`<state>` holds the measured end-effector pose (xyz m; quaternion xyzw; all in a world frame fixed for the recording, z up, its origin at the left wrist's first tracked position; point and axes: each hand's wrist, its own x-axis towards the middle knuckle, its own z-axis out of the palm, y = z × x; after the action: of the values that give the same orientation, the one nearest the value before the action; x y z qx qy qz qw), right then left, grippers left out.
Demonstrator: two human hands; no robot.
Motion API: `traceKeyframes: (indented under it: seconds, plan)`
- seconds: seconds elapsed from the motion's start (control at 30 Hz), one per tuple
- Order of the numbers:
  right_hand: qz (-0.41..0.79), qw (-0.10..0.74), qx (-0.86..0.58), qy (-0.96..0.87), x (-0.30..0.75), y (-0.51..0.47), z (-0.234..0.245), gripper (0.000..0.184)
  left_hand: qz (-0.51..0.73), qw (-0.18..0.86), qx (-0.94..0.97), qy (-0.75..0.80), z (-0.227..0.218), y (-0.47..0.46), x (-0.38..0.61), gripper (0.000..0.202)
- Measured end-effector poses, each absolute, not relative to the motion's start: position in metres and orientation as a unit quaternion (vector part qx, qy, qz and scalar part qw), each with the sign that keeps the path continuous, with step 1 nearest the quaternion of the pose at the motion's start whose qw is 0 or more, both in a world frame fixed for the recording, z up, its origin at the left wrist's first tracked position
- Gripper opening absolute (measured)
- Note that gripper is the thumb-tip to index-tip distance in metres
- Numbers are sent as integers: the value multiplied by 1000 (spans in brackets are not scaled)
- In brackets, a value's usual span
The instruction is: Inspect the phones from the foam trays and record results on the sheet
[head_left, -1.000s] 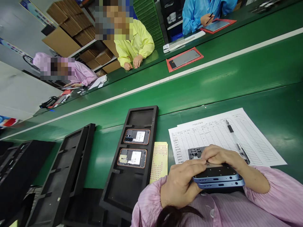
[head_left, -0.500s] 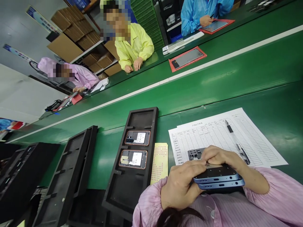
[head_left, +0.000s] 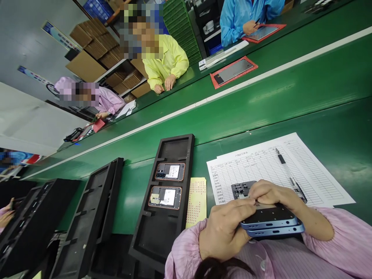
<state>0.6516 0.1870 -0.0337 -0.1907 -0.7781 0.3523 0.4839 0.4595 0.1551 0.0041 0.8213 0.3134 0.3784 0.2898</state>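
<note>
Two opened phones with blue frames are stacked at my front. On the upper phone point(head_left: 263, 214), the dark inner back and camera block face up; the lower phone point(head_left: 276, 231) shows mainly its bottom edge with ports. My left hand point(head_left: 222, 228) is closed around the near left side of the stack, thumb underneath and fingers across the top. From the other side, my right hand point(head_left: 269, 192) is closed on the upper phone, its bent fingertips pressing on the back and meeting the left fingertips. What lies under those fingertips is hidden.
A black tray point(head_left: 190, 155) at left holds two orange-rimmed opened phones point(head_left: 170, 171). Beside it lies a yellow dotted card point(head_left: 197, 199). Printed forms point(head_left: 232, 168) with a pen point(head_left: 281, 158) lie beyond my hands. More black trays point(head_left: 87, 209) stand left. Several people sit across the green bench point(head_left: 232, 116).
The view has shifted slightly. Both hands keep their hold on the stacked phones with almost no movement. At far left, another person's hands have come into view beside the black trays.
</note>
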Motion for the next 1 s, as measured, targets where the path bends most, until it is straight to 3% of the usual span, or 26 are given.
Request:
traceKeyframes:
  seconds: [0.2, 0.4, 1.0]
  plan:
    - [379, 480, -205, -764, 651, 186, -29, 12, 407, 294, 797, 335, 1, 155, 460, 29]
    - [354, 498, -177, -772, 634, 188, -30, 8, 417, 265, 797, 347, -1, 143, 446, 32]
    - [371, 438, -120, -810, 589, 181, -15, 12, 455, 193, 778, 387, 2, 111, 413, 27]
